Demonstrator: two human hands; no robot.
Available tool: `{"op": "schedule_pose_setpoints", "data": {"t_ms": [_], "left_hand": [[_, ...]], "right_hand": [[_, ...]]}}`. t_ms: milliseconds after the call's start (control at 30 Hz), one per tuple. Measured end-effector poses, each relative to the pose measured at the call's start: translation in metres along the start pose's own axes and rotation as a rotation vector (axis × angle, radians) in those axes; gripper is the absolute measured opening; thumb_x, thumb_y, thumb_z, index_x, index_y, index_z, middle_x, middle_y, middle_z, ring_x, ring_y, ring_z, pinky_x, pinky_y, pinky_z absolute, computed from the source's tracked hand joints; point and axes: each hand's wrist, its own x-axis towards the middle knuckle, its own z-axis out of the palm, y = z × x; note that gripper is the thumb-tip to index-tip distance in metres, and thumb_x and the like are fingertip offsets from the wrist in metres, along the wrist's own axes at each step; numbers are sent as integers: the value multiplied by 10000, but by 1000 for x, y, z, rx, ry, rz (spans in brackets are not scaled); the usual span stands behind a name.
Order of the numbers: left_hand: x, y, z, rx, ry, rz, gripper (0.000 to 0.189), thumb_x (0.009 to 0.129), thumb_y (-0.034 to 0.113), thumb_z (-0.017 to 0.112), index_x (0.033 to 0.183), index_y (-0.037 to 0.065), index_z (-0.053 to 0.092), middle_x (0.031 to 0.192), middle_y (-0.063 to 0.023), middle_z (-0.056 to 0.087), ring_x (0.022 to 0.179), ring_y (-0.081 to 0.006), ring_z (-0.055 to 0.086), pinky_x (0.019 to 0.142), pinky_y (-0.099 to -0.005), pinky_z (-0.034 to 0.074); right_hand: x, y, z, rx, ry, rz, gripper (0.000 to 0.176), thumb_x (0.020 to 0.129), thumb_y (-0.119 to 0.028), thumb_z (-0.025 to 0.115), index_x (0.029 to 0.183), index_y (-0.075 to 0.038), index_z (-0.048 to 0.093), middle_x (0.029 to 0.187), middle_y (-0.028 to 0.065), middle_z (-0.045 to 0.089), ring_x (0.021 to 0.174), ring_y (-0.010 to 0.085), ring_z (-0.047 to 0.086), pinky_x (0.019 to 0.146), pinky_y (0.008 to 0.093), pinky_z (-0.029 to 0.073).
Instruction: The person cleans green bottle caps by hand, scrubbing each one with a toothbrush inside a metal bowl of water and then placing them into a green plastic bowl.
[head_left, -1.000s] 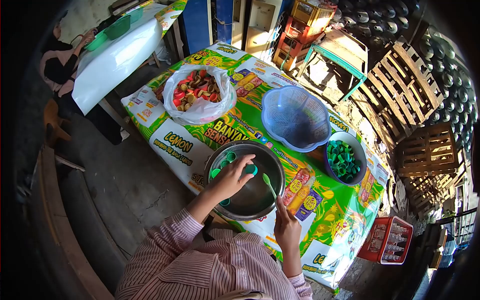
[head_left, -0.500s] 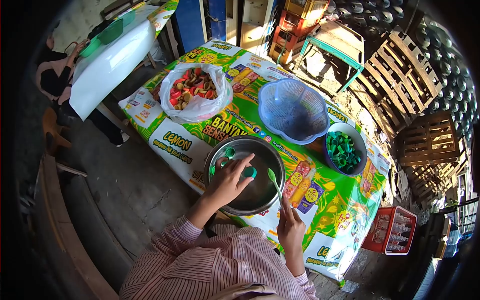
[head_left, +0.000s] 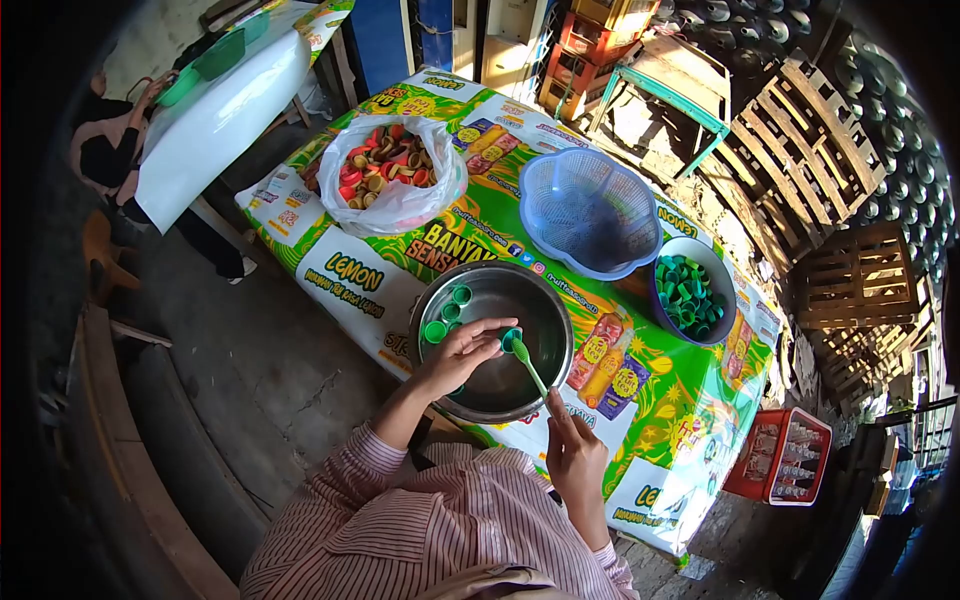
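Note:
My left hand [head_left: 463, 357] is over the metal bowl [head_left: 563, 370], its fingers closed on a green cap [head_left: 510, 338]. The tip of a green-handled tool [head_left: 533, 371] touches that cap. My right hand [head_left: 573, 440] grips the tool's far end at the bowl's near right rim. Several loose green caps [head_left: 435, 331] lie at the left inside the bowl. What the tool's tip looks like inside the cap is too small to tell.
Behind stand a plastic bag [head_left: 440, 195] of red and tan caps, a blue basket [head_left: 590, 212] and a bowl of green caps [head_left: 690, 298]. A red crate [head_left: 760, 455] is on the floor at right. Another person [head_left: 110, 150] is at the far left table.
My left hand has moved slightly right and holds up a green cap. The tool's tip has shifted left and down onto the cap, and my right hand has moved slightly left.

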Motion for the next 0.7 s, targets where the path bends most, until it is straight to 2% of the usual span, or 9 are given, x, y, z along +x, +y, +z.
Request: {"op": "schedule_pose_setpoints", "data": {"t_ms": [33,200,300,367,400,500,567,633,700], "left_hand": [[-1,2,0,65,-22,35,329,891,40,461,1219,14,454,1233,-73,487,1105,-128,485,925,-267,405],[-2,9,0,168,-29,124,320,887,25,460,1204,-15,456,1221,-90,493,1133,-147,472,952,-277,382],[2,4,-1,166,-16,155,313,888,27,464,1198,-19,461,1206,-89,505,1131,-146,473,953,-275,378],[4,1,-2,154,-10,168,309,889,32,465,1194,-19,464,1196,-85,512,1122,-141,478,947,-272,382],[4,0,-2,162,1,159,301,895,44,461,1190,-17,469,1189,-79,516,1100,-136,490,939,-266,389],[0,-3,-4,187,41,96,280,921,114,448,1172,1,491,1122,-52,539,991,-102,527,884,-253,428],[0,-19,-12,5,51,-64,289,941,183,415,1151,5,502,1131,-63,535,906,-112,547,831,-280,472],[0,-30,-12,-119,120,-58,309,950,241,389,1114,11,514,1089,-74,539,884,-125,556,809,-301,495],[-2,-31,-12,-216,120,-107,295,948,252,395,1073,25,535,1020,-30,543,845,-80,537,795,-275,503]], "right_hand": [[1,-1,-1,-44,-87,27,470,794,-27,560,1239,-164,500,669,93,579,511,242,567,477,352,448],[6,5,12,-20,-41,-12,465,803,-34,559,1246,-157,492,661,85,578,491,251,551,464,351,450],[3,6,22,224,13,-62,469,828,-61,547,1277,-156,453,611,78,557,455,226,529,453,321,444],[1,4,19,453,-250,174,464,834,-40,539,1280,-123,444,671,135,607,527,249,587,507,305,460],[2,4,20,504,-235,164,451,836,-43,541,1273,-113,452,677,146,610,556,250,608,524,300,457],[6,12,20,381,-93,12,436,836,-70,547,1260,-141,473,663,135,605,529,249,592,502,326,451],[11,11,13,262,-48,-18,426,831,-98,555,1244,-183,495,618,98,578,498,238,565,467,346,438],[12,-1,0,114,-58,-5,435,819,-117,565,1236,-228,504,595,75,556,472,230,548,443,361,428],[10,-5,0,86,-41,-39,464,802,-106,576,1239,-240,500,577,58,534,443,220,528,425,355,422]]}}
